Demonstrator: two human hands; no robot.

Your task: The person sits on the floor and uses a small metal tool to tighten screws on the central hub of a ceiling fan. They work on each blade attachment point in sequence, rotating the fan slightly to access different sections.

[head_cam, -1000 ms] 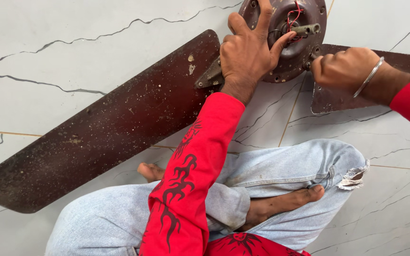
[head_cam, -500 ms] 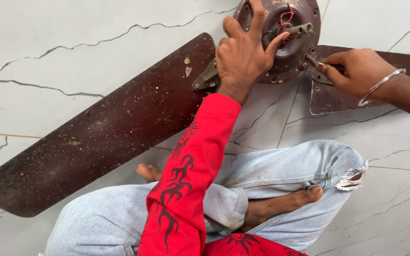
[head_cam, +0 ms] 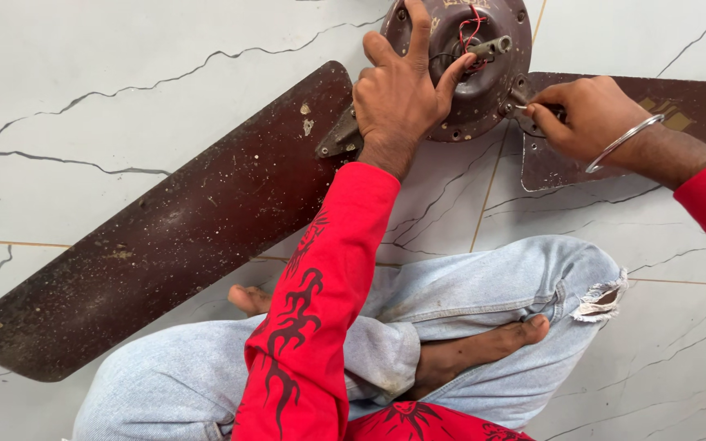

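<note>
Ceiling fan motor (head_cam: 484, 90) lies on the tiled floor (head_cam: 124, 98), top cut off. Left hand (head_cam: 402, 94) spread flat on it; right hand (head_cam: 586, 114) beside it, fingers pinching something small, mostly hidden.

A home floor of white marbled tiles (head_cam: 124, 98), dismantled ceiling fan (head_cam: 206, 220) on it.

fan motor (head_cam: 484, 82): top cut off by the picture edge
right blade (head_cam: 696, 114): far end out of view
tool in right hand (head_cam: 586, 114): too small to tell
</note>
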